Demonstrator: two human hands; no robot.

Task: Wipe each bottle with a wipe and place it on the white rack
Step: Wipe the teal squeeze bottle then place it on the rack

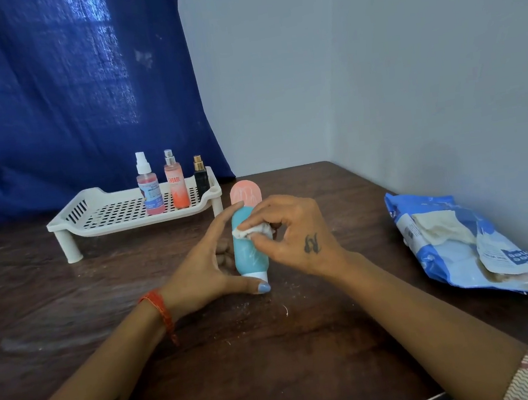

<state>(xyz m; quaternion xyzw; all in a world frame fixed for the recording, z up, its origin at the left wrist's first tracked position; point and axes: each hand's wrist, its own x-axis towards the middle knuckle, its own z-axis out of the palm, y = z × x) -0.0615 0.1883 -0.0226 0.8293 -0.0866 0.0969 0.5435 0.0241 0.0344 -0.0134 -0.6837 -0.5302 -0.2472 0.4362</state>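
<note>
At centre-left, the white slotted plastic rack (100,215) holds three spray bottles. Mid-frame, the left hand (198,269) grips the teal-and-pink plastic bottle (247,234); the right hand (292,232) pinches a crumpled white wipe (253,230) against it. Hard rubbing could twist the bottle loose.

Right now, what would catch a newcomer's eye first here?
At the centre, the left hand holds a teal bottle with a pink end while the right hand rubs a crumpled wipe on it. Behind, three spray bottles stand on the white rack; a blue wipe packet lies at the right.
</note>
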